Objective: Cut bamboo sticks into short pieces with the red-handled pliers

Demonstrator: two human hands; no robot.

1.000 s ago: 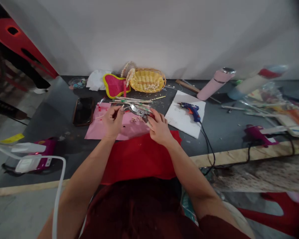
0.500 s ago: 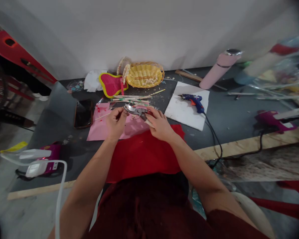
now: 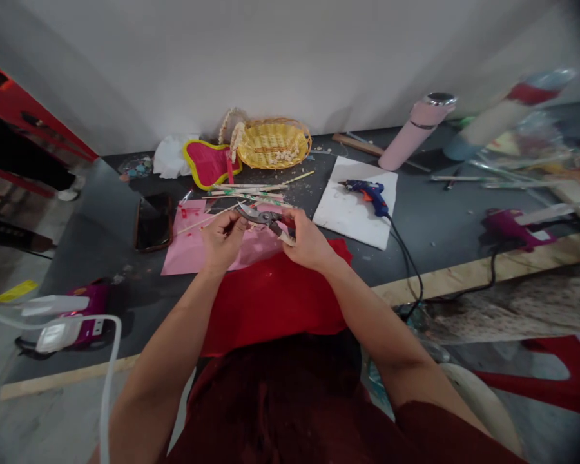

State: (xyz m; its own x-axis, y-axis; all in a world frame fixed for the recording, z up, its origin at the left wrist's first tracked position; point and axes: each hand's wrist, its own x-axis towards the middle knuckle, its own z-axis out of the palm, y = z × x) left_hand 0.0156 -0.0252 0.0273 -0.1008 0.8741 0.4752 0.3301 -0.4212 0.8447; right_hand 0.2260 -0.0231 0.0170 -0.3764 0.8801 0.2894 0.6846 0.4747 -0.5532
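Observation:
My right hand (image 3: pixel 307 240) is wrapped round the handles of a pair of pruning shears (image 3: pixel 261 215), and a pale wrapping shows on one handle. Their curved metal blade points left, to the fingertips of my left hand (image 3: pixel 223 240). Thumb and fingers of that hand are pinched together beside the blade tip; what they hold is too small to make out. Beneath both hands lies a pink sheet (image 3: pixel 183 254) with small scraps on it. Several thin sticks (image 3: pixel 251 191) lie just beyond the shears. A red cloth (image 3: pixel 275 299) covers my lap.
Behind the sticks are a yellow wicker basket (image 3: pixel 270 138) with pale bits and a pink, yellow-edged piece (image 3: pixel 205 164). A blue glue gun (image 3: pixel 370 193) rests on a white board (image 3: pixel 338 212). Left lies a phone (image 3: pixel 153 222); right stands a pink bottle (image 3: pixel 413 135).
The view has shifted slightly, so the table's things appear further left. The shears remain in my right hand, with their blade beside my left fingertips.

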